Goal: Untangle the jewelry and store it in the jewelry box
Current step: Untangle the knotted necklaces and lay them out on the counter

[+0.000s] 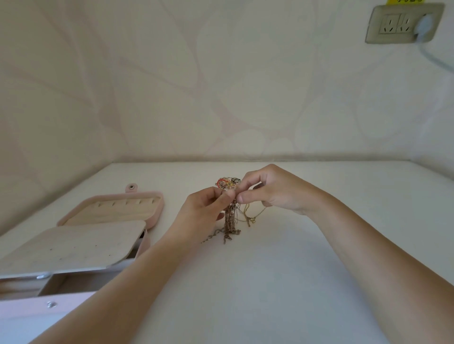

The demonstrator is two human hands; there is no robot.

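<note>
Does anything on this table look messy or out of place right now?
Only the jewelry: chains and beads are knotted into one clump, pinched between the left hand and right hand, with loose chain ends trailing on the table. The jewelry box sits open to the left; nothing looks spilled or broken.

White table point(270, 282), matte. Pale wall point(172, 86) meets it along the far edge and the left edge; wallpaper shows faint large leaf shapes, cream and pinkish. Socket plate point(403, 23) high above the far right corner. Grey plug point(426, 21) at its right end, cable point(428, 56) trailing down-right. Yellow label point(405, 2) just above, cut off.
</note>
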